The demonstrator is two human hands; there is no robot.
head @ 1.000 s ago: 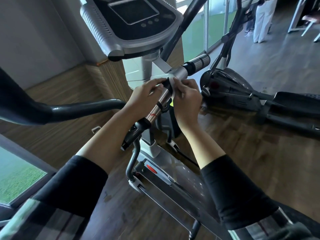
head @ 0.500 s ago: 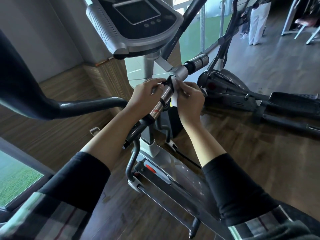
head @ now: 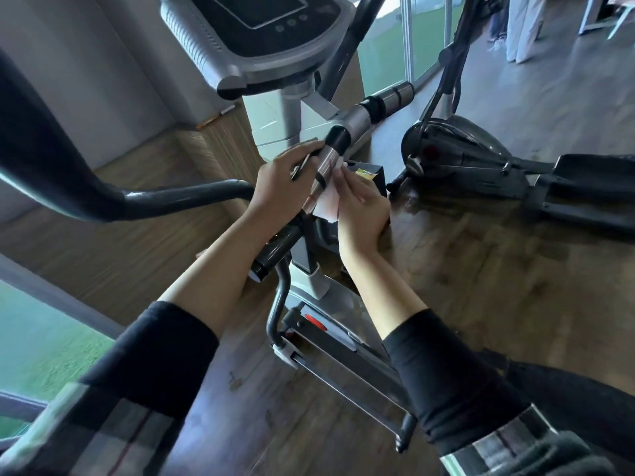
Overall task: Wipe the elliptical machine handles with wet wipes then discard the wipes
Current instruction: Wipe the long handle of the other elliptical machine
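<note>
Both my forearms reach fwd & up from black sleeves, converging on the fixed handlebar (head: 328,166) of the elliptical. Hands close together, one each side of the bar, not touching each other as far as I can tell.

L hand (head: 280,187): wrist straight, palm toward the bar from the left side, fingers curled over the chrome section just below the black collar. Looks like it grips the bar; a thin dark strip sits under the fingers, can't tell what it is.

R hand (head: 360,207): back of hand up, wrist bent slightly inward, fingers extended toward the bar and pinching the wet wipe (head: 326,204). Wipe is white, crumpled, pressed against the right side of the chrome section, lower edge hanging free just below my fingertips.

Bar's long axis runs diagonal: lower end w/ black foam grip (head: 275,252) points down-left toward me, upper end climbs up-right past the post to the far grip (head: 395,97), which points away to the right. Wipe sits roughly mid-length on the near half, between black collar and near foam grip.

Console (head: 271,32) above, tilted, screen dark. Curved moving arm (head: 113,201) sweeps in from the left, ends just beside my L wrist. Second elliptical (head: 481,163) on the wood floor (head: 481,286) to the right, well apart.
</note>
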